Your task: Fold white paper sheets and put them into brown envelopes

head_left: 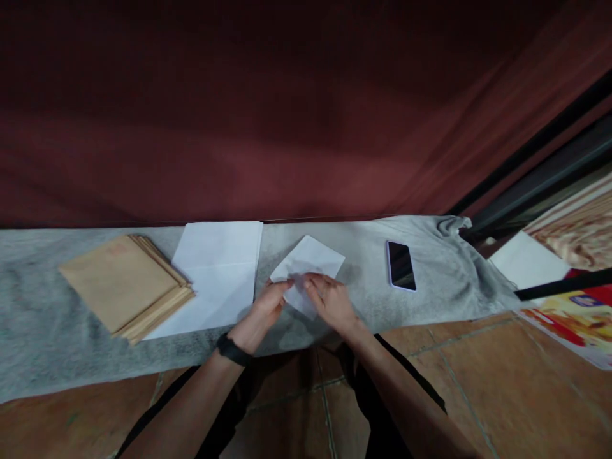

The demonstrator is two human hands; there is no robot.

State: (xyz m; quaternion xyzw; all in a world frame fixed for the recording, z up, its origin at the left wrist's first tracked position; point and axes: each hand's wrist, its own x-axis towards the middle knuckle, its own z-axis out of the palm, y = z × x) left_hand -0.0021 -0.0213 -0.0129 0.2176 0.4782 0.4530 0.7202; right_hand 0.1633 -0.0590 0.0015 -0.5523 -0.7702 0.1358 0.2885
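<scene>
A folded white sheet of paper (313,255) lies at a slant in front of me, on the grey cloth. My left hand (271,302) has its fingers closed on the paper's left edge, with a dark band around the wrist. On the paper's near right part rests my right hand (331,301), fingers bent and pressed together on it; its fingertips are partly hidden. Left of my hands is a stack of white paper sheets (222,268), with a faint crease across the top one. A pile of brown envelopes (119,280) overlaps that stack's left side.
A phone (401,266) with a dark screen and pale purple edge lies to the right on the grey cloth (363,306). Behind rises a dark red fabric wall (287,127). Dark bars (549,159) and a colourful printed box (578,319) stand at the far right, above floor tiles.
</scene>
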